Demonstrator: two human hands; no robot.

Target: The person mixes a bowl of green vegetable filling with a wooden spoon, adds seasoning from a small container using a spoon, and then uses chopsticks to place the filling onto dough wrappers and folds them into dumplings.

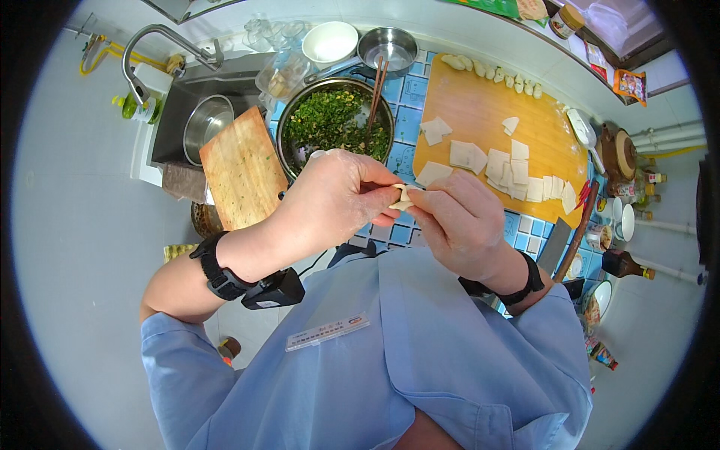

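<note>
Both floury hands meet in front of my chest around one small dough wrapper [403, 205], its edges folded. My left hand [343, 194] pinches it from the left, and my right hand [464, 216] grips its right side between thumb and fingers. Whether it holds filling is hidden. Behind my left hand stands a steel bowl [282, 147] of chopped green filling [326, 115], with wooden chopsticks [378, 93] leaning in it. Beyond my right hand, a floured wooden board [478, 107] carries stacks of cut dough wrappers [498, 166] and a row of folded dumplings [492, 73] along its far edge.
At the left are a sink [169, 126] with a steel pot [208, 121] and a tilted cutting board [242, 169]. A saucepan [388, 48] and a white bowl [330, 44] stand at the back. A knife blade [554, 246], a rolling pin [579, 230] and a scoop [582, 129] lie rightward.
</note>
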